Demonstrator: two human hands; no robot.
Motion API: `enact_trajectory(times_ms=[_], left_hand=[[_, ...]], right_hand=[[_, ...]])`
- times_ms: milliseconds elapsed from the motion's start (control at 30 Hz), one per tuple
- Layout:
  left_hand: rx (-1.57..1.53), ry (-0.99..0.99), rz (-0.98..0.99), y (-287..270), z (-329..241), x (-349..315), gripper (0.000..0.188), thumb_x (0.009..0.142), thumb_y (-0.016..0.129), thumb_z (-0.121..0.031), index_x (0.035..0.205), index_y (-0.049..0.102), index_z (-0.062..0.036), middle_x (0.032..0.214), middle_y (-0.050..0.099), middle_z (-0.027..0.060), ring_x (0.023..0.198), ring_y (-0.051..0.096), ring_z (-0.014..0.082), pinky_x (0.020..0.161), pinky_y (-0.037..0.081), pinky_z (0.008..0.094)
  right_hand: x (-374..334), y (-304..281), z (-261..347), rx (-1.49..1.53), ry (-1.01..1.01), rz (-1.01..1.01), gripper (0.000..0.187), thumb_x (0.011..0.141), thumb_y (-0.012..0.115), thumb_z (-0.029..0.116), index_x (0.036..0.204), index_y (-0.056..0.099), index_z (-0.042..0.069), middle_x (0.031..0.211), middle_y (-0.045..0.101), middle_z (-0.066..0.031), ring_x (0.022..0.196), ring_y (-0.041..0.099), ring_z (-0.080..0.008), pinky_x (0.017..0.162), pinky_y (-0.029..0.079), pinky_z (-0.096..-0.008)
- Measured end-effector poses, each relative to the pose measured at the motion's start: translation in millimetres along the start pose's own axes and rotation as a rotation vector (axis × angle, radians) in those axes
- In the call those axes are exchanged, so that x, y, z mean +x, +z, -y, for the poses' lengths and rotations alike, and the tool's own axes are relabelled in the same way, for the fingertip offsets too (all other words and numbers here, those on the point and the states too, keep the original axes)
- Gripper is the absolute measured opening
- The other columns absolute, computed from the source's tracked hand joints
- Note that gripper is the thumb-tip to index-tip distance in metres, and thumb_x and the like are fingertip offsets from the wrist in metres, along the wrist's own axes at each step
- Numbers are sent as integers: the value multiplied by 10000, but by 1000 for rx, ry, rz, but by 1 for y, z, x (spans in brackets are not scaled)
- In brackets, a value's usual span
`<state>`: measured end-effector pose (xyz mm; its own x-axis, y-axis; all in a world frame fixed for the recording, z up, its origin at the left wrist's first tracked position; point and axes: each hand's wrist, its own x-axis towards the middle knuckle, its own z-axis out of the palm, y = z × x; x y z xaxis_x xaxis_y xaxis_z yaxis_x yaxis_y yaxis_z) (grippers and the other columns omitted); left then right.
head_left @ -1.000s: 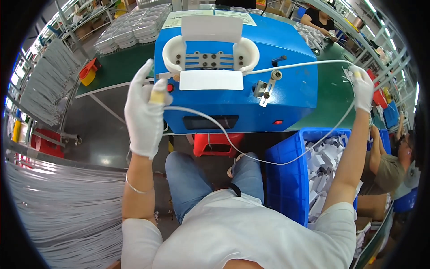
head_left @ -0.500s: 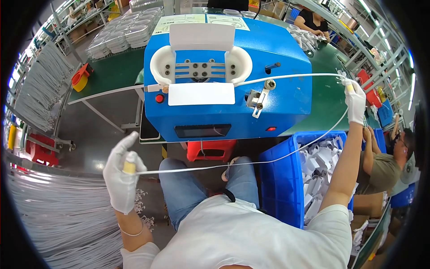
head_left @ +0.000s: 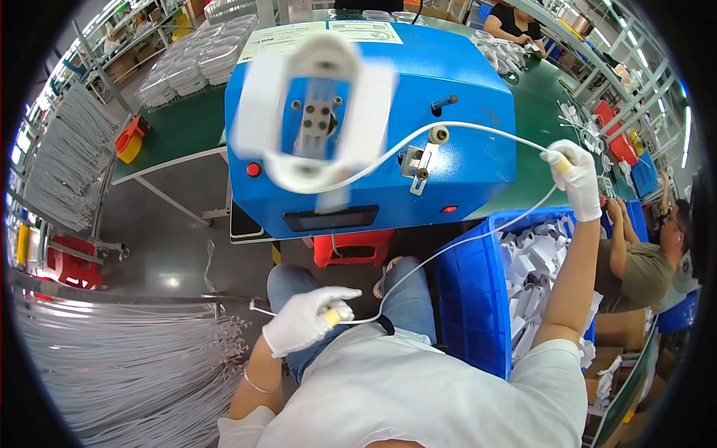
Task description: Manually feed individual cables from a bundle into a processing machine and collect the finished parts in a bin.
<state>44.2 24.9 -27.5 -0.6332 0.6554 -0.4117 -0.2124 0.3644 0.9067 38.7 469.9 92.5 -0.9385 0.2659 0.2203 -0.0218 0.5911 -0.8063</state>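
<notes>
A thin white cable [head_left: 441,252] runs between my gloved hands. My left hand [head_left: 308,322] is closed around it above my lap, forefinger stretched out, and a short end with a small connector sticks out to its left. My right hand [head_left: 576,178] grips the cable at the right, beyond the machine's edge. From there it arches past a guide roller [head_left: 438,134] to the white winding head [head_left: 323,56] on the blue machine [head_left: 478,97]. That head is blurred and tilted nearly upright. Both gloves have yellowish fingertip covers.
A blue bin [head_left: 472,299] of white wrappers stands at my right. Many white cables [head_left: 112,358] hang over a rack at the left. Clear plastic boxes [head_left: 187,75] and a red-yellow tape dispenser [head_left: 131,140] are on the green table. Other people sit at the right.
The winding head has turned from level to nearly upright. My left hand has moved right and closer to my body; my right hand has shifted slightly left and nearer. The cable between them sags more.
</notes>
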Motion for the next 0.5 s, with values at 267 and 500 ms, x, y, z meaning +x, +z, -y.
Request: enact_trajectory(times_ms=[267,500], left_hand=[[-88,-82,96,16,38,13,342,886,594,-114,1220,571,-41,947,658,60,670,524,63,604,431,207],[-63,-147,151,26,53,27,371,882,624,-183,1221,572,-43,935,648,50,606,500,52,537,430,197]], right_hand=[[8,29,20,95,1,72,152,816,699,183,780,647,44,585,484,62,449,363,-2,402,236,-174],[-1,22,13,180,25,65,138,849,647,140,781,614,24,559,475,49,415,368,-15,393,227,-178]])
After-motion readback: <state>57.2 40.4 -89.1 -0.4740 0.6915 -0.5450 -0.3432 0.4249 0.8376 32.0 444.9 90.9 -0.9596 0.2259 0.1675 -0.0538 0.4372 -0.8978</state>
